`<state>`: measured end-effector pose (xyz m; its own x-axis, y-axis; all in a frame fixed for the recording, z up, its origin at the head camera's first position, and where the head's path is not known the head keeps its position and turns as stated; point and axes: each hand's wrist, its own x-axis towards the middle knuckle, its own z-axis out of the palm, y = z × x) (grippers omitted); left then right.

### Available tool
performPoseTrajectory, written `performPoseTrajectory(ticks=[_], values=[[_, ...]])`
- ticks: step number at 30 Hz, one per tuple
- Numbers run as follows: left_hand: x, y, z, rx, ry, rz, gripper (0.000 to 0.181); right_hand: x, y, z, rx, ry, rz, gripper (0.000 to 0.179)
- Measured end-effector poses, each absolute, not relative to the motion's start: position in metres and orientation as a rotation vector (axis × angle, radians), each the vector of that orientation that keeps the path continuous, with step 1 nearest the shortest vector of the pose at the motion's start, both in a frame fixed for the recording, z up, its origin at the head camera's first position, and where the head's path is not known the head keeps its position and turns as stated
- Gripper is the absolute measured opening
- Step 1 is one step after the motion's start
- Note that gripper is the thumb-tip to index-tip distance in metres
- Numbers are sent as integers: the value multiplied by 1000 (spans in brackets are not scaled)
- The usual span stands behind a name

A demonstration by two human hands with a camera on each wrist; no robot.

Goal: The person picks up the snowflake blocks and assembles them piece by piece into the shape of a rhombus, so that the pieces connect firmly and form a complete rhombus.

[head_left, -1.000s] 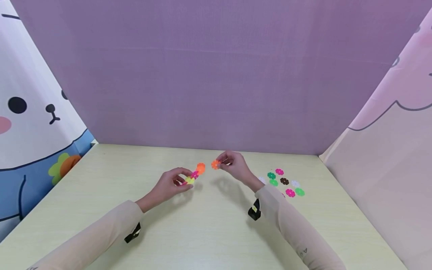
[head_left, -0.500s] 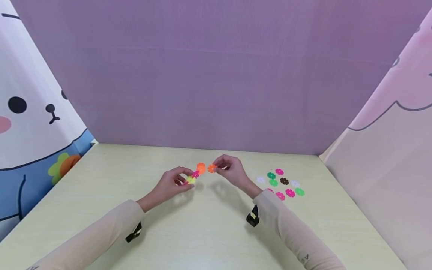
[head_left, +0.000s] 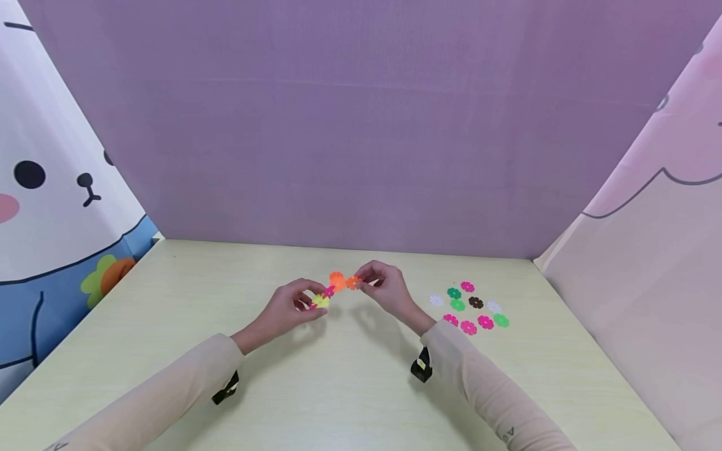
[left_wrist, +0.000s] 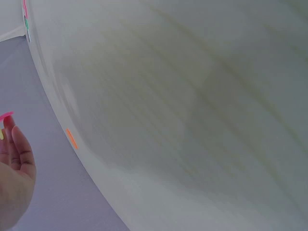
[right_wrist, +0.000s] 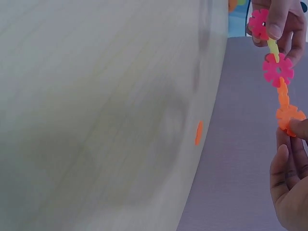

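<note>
A short chain of slotted plastic flower discs hangs between the two hands above the table. My left hand [head_left: 293,300] pinches its near end, at a pink disc [right_wrist: 259,24] and a yellow disc [right_wrist: 273,49]. A second pink disc [right_wrist: 278,70] follows, then an orange disc [right_wrist: 284,94] seen edge-on in the right wrist view. My right hand [head_left: 389,287] pinches another orange disc [right_wrist: 288,115] between thumb and fingertips, its rim right at the edge-on orange one. Only part of the left hand [left_wrist: 17,178] shows in the left wrist view.
A loose orange disc [right_wrist: 198,133] lies on the table [head_left: 316,388] beyond the hands. To the right are scattered loose discs, among them a brown disc [head_left: 476,302], a dark green disc [head_left: 454,293] and a white disc [head_left: 436,300]. A purple panel [head_left: 361,125] stands behind.
My right hand has moved left and slightly down, bringing its orange disc up against the chain's orange end. My left hand has barely shifted, still gripping the chain.
</note>
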<state>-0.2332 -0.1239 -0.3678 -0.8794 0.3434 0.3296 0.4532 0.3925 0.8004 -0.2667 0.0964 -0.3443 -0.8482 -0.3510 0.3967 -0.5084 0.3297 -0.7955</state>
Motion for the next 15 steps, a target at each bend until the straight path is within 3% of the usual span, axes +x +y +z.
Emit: performPoseTrajectory(ticks=[8,15], values=[[-235,-123,-370,-712,-2552,-1528,35,-267,96,-346,795,-2407,1512,12],[-254,-126,-394,-715,-2568,-1522,42,-286,99,-369,813,-2397,1493,11]])
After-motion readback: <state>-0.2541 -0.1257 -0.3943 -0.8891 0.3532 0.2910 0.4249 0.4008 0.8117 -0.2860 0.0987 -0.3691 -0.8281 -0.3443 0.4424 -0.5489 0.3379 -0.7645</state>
